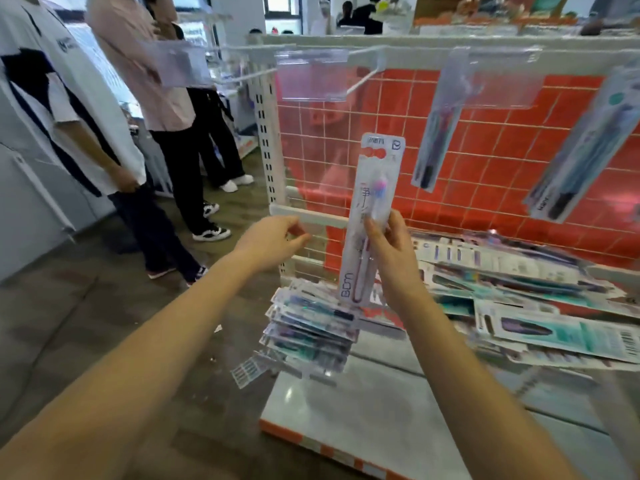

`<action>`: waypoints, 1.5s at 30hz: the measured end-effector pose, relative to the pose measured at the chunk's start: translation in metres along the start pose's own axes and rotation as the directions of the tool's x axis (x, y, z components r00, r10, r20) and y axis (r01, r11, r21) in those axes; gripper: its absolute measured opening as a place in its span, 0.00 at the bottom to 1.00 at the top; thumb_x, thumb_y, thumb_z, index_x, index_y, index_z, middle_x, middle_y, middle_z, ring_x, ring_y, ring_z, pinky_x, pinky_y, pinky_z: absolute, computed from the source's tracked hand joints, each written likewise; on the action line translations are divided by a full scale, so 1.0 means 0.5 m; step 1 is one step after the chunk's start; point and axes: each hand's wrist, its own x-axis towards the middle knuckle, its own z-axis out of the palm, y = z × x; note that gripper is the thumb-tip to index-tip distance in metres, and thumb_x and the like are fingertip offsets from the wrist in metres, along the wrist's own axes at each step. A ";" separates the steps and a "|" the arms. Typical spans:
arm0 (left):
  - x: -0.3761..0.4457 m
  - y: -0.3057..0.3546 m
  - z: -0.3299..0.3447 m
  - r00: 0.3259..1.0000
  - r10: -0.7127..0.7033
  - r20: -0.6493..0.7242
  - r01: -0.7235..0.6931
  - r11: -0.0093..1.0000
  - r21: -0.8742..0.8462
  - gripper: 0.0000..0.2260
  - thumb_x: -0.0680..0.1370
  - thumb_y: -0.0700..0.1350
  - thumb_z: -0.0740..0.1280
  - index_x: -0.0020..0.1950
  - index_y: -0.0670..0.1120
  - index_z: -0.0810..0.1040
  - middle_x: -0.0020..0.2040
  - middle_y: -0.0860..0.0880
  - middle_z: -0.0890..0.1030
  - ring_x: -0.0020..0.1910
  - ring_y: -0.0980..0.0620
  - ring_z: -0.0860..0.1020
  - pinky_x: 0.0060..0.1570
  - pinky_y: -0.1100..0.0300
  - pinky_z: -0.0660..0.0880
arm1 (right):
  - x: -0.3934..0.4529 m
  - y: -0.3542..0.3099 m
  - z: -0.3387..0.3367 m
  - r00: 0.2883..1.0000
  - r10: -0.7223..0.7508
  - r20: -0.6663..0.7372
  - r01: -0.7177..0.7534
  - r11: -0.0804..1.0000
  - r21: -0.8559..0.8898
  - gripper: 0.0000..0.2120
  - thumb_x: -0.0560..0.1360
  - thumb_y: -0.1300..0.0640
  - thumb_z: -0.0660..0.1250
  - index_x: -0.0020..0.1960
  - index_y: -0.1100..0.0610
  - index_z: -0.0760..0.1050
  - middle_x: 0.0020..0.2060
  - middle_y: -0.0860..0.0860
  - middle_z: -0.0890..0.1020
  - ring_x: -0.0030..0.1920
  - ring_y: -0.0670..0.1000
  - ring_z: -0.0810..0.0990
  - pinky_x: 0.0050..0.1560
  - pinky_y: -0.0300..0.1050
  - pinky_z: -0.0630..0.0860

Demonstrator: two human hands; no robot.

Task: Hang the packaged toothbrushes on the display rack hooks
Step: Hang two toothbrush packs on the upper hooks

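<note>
My right hand (pixel 389 251) grips a packaged toothbrush (pixel 374 188) with a white card and red dots, held upright in front of the orange grid rack (pixel 485 140). My left hand (pixel 273 242) hovers to its left with loosely curled fingers, holding nothing. Above the pack, a white hook (pixel 363 79) with a clear label holder (pixel 311 76) sticks out bare. Two toothbrush packs (pixel 434 147) (pixel 585 150) hang from hooks to the right. A heap of packaged toothbrushes (pixel 519 289) lies on the shelf below.
Several packs (pixel 311 327) hang on a lower hook at the rack's front left. The white perforated rack post (pixel 268 133) stands at the left edge. Three people (pixel 166 98) stand on the floor to the left. The white base shelf (pixel 363 410) lies below.
</note>
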 end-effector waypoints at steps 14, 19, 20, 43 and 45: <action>0.052 -0.070 0.007 1.000 0.005 -0.010 -0.005 0.999 -0.046 0.09 0.78 0.53 0.64 0.51 0.49 0.78 0.47 0.54 0.78 0.48 0.52 0.77 0.48 0.59 0.72 | 0.079 -0.055 0.094 0.986 -0.128 0.108 0.136 0.989 -0.063 0.06 0.80 0.55 0.60 0.55 0.54 0.72 0.43 0.45 0.79 0.39 0.37 0.79 0.39 0.33 0.76; 0.075 -0.083 0.028 0.999 -0.038 0.010 0.039 0.995 -0.093 0.05 0.78 0.52 0.64 0.48 0.52 0.77 0.46 0.54 0.79 0.47 0.54 0.77 0.47 0.59 0.71 | 0.106 -0.040 0.097 0.988 -0.143 0.062 0.150 0.980 -0.133 0.06 0.80 0.53 0.60 0.56 0.51 0.71 0.46 0.44 0.80 0.44 0.40 0.81 0.46 0.40 0.80; 0.080 -0.082 0.035 0.999 -0.031 0.015 0.033 0.994 -0.104 0.06 0.78 0.51 0.64 0.49 0.51 0.78 0.46 0.54 0.79 0.47 0.54 0.77 0.48 0.59 0.72 | 0.108 -0.036 0.094 0.987 -0.148 0.059 0.155 0.978 -0.136 0.05 0.80 0.53 0.60 0.55 0.50 0.71 0.46 0.44 0.80 0.45 0.40 0.81 0.47 0.41 0.81; 0.189 -0.118 0.056 0.933 0.288 0.217 -0.266 0.956 -0.126 0.11 0.79 0.51 0.63 0.56 0.47 0.78 0.55 0.50 0.81 0.50 0.54 0.77 0.51 0.59 0.75 | 0.181 -0.005 0.129 0.971 -0.113 -0.212 0.093 0.990 -0.101 0.03 0.79 0.56 0.62 0.48 0.54 0.73 0.38 0.46 0.79 0.39 0.44 0.79 0.41 0.39 0.79; 0.186 -0.118 0.054 0.926 0.305 0.222 -0.285 0.951 -0.118 0.12 0.79 0.51 0.63 0.57 0.46 0.78 0.55 0.49 0.81 0.52 0.51 0.78 0.55 0.55 0.76 | 0.210 -0.005 0.122 0.972 -0.057 -0.227 0.036 0.995 -0.095 0.04 0.79 0.54 0.62 0.50 0.53 0.74 0.46 0.54 0.80 0.46 0.52 0.80 0.52 0.51 0.80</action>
